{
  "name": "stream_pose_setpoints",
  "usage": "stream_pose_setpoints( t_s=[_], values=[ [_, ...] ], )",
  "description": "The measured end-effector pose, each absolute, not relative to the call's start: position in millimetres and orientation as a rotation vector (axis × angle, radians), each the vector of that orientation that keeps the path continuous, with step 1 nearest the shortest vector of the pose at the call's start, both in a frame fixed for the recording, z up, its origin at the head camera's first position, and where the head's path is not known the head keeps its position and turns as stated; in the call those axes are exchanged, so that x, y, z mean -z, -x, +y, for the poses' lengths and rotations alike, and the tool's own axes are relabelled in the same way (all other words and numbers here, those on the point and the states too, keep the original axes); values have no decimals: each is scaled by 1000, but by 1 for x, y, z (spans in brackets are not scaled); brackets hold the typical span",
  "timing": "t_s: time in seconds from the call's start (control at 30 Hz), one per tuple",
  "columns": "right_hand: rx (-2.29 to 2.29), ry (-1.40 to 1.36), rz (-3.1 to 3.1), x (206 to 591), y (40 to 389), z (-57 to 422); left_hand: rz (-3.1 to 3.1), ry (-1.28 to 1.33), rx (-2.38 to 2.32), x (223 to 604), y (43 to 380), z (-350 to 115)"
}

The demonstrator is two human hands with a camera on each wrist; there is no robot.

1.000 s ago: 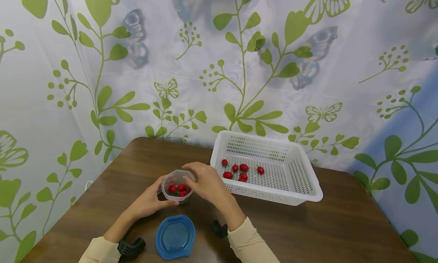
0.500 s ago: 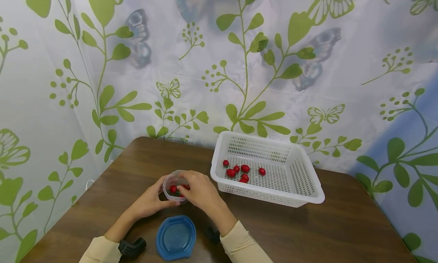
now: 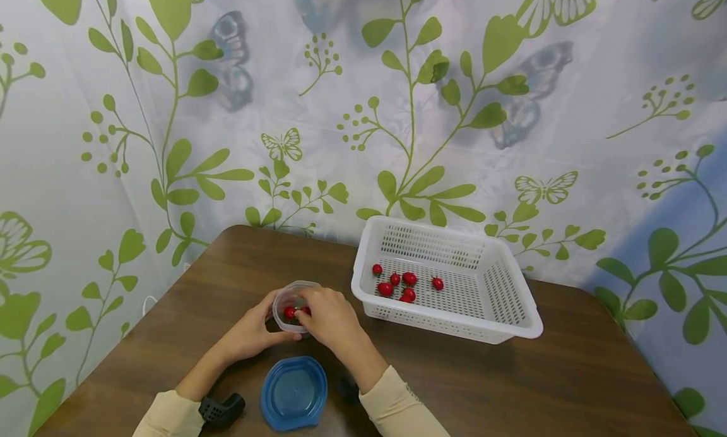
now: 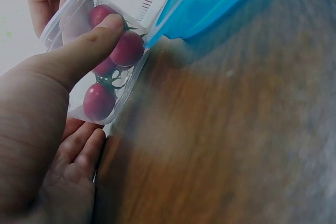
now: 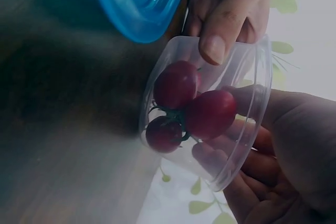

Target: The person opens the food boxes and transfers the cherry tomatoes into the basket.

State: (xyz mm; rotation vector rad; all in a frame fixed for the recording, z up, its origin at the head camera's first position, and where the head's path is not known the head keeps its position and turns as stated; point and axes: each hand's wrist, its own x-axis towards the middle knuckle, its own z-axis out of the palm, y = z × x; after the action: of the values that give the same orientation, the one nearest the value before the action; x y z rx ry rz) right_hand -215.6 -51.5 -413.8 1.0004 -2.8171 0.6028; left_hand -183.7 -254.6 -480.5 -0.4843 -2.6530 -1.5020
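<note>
My left hand grips a small clear plastic tub standing on the table, with the thumb across its near side. Inside lie several red cherry tomatoes with green stems, seen through the wall in both wrist views. My right hand reaches over the rim into the tub. There, in the right wrist view, its thumb and fingers pinch one cherry tomato; in the head view the back of this hand hides their tips. A blue lid lies just in front of the tub.
A white perforated basket stands right of the tub, holding several loose cherry tomatoes toward its left end. Behind the brown wooden table hangs a leaf-patterned curtain. Black wrist straps sit near the sleeves.
My right hand has gone from above the tub's right rim down into it, among the tomatoes. The left hand keeps its grip on the tub; the lid and basket stay put.
</note>
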Motion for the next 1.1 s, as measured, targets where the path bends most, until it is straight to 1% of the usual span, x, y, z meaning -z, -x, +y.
stream_pose_setpoints(
  t_s=[0.33,1.1],
  values=[
    [-599,-929,-2867,411,215,-55,-2664,468,1499,480,185,-254],
    [-724,-1032,-2842,415,219,-53,-2656,516,1506,481,184,-255]
  ],
)
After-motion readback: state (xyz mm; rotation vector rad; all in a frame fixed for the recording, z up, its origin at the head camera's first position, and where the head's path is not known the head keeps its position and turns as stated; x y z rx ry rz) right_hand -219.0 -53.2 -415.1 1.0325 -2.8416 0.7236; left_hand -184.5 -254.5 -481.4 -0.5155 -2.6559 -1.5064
